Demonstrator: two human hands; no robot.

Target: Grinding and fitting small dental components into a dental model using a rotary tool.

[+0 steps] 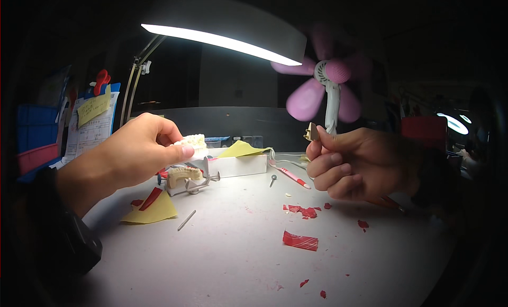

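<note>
My left hand (143, 145) is closed, thumb and fingers pinching a pale dental cast (194, 141) with a row of teeth. Just beneath it, a small metal articulator (194, 188) stands on the table with a tan dental cast (184, 173) in it. Over on the right, my right hand (354, 161) is raised with its fingers curled. Between its thumb and forefinger it pinches a small tan piece of a dental cast (312, 131), partly hidden by the fingers.
A white box (238, 166) bears a yellow paper (242, 149). Nearby lie a pink-and-white toothbrush (291, 174), a metal pin (186, 220), red wax scraps (304, 210) and a red wax strip (300, 241). A lamp (227, 45) hangs above; a pink fan (328, 79) stands behind.
</note>
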